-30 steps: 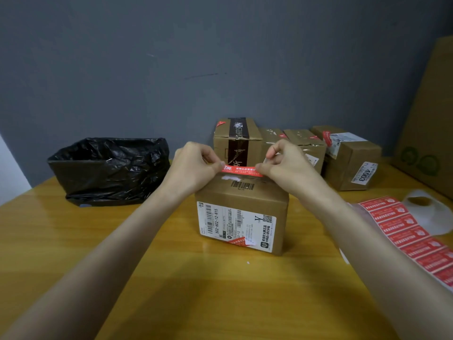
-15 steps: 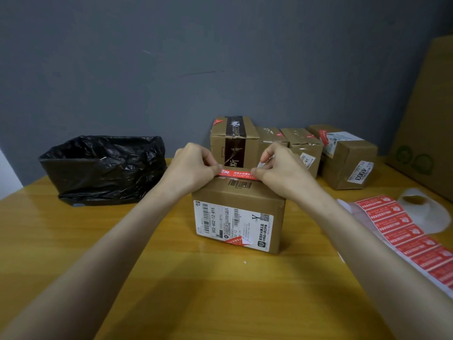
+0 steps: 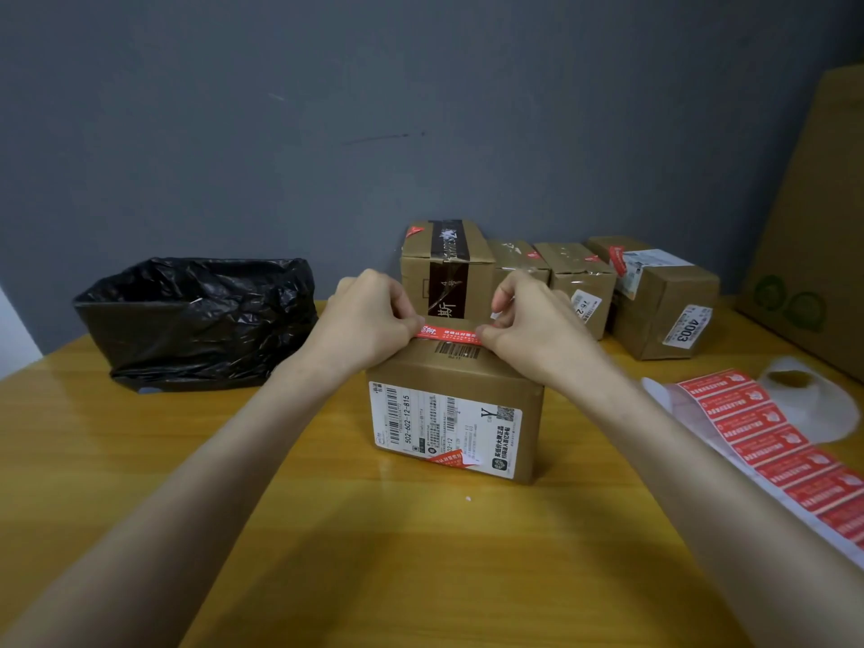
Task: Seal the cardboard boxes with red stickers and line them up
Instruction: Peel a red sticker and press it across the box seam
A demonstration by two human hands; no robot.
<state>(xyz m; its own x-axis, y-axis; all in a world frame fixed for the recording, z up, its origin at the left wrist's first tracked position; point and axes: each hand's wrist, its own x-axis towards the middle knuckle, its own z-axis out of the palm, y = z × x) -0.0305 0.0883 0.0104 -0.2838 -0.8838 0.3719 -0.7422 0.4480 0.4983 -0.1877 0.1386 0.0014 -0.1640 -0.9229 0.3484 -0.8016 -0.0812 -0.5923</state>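
While the red sticker (image 3: 450, 332) is held across the top of the cardboard box (image 3: 456, 413) at frame centre, left hand (image 3: 369, 320) and right hand (image 3: 537, 329) each pinch one end; best laid taut and square over the flap seam, then rubbed flat. Sealed boxes (image 3: 575, 273) line the grey wall (image 3: 327, 109) behind; sticker strip (image 3: 771, 441) at lower right of the bench (image 3: 327, 530), black bag (image 3: 196, 320) at left.

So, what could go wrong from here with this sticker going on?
1. The left hand and right hand both pinch the red sticker by its ends over the front box's far top edge; it could land crooked, crease, or cling to fingertips.
2. Nothing else steadies that box, so pressing down might shove it toward the row of boxes behind.
3. The right forearm passes close to the sticker strip and could drag it.
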